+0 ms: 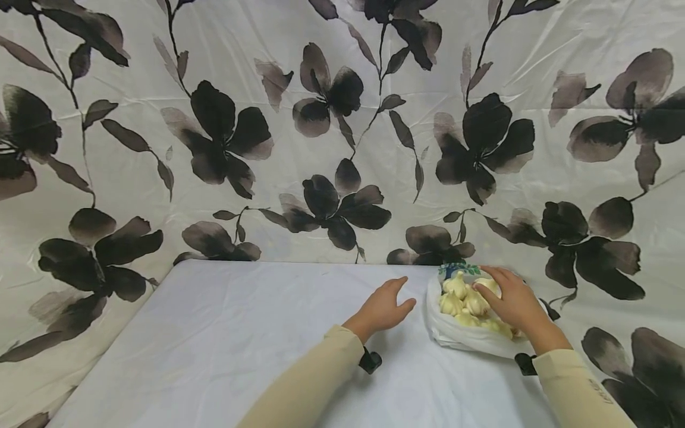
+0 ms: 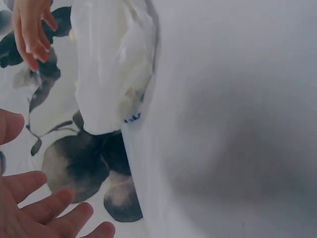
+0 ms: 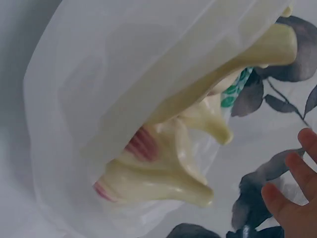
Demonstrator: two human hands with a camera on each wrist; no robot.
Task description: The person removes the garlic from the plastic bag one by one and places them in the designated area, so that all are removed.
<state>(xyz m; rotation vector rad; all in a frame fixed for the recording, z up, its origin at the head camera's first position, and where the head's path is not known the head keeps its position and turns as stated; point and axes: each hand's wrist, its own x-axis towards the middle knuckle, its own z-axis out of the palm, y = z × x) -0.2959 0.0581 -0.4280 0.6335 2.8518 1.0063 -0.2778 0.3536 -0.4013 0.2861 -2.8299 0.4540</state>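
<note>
Several pale garlic bulbs point(image 1: 464, 302) fill a white plastic bag point(image 1: 446, 333) at the table's right end. Above the bag's right side is my right hand point(image 1: 511, 300), fingers spread and holding nothing. In the right wrist view, the fingertips point(image 3: 277, 201) lie apart from the garlic bulbs point(image 3: 153, 173), some of which show purple streaks. To the left of the bag, my left hand point(image 1: 381, 310) hovers over the table with nothing in it. Its fingers point(image 2: 67, 196) are parted and relaxed in the left wrist view, away from the plastic bag point(image 2: 114, 59).
A white cloth covers the table point(image 1: 241, 333). Behind it and at its sides hangs or lies a pale sheet point(image 1: 401, 172) with dark flowers. The bag stands close to the table's back right edge. Blue and green print point(image 1: 455, 270) shows on the bag's far rim.
</note>
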